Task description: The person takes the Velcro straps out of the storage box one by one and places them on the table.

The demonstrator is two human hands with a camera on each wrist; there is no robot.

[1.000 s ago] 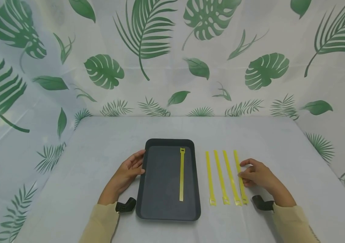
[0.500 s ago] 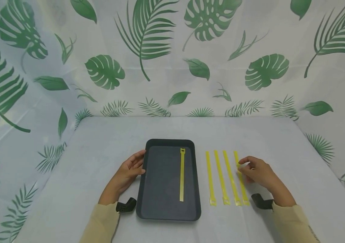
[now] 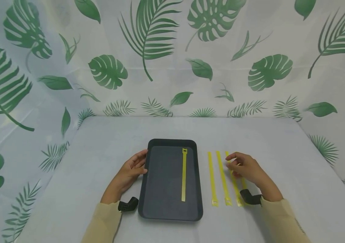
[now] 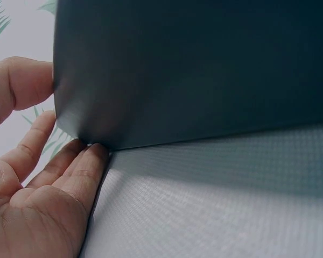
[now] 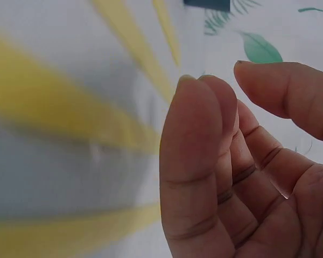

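The dark grey tray (image 3: 163,182) sits on the table, one yellow strap-type cable tie (image 3: 184,175) lying lengthwise inside it, slotted head at the far end. My left hand (image 3: 125,176) touches the tray's left side with its fingertips and thumb, which the left wrist view shows against the dark wall (image 4: 177,80). To the tray's right, several more yellow cable ties (image 3: 212,179) lie in a row, heads toward me. Over the right part of that row is my right hand (image 3: 245,167), fingers loosely bent, thumb apart and nothing between them. It partly hides the two rightmost ties.
A white cloth covers the table (image 3: 117,131). Leaf-printed sheets (image 3: 166,74) hang at the back and both sides. Black wrist-worn cameras, one on the left (image 3: 128,204) and one on the right (image 3: 250,197), sit near the table surface.
My right hand has let the rightmost cable tie lie and moved left, over the neighbouring tie. The left hand and tray stay put; the head view has shifted slightly.
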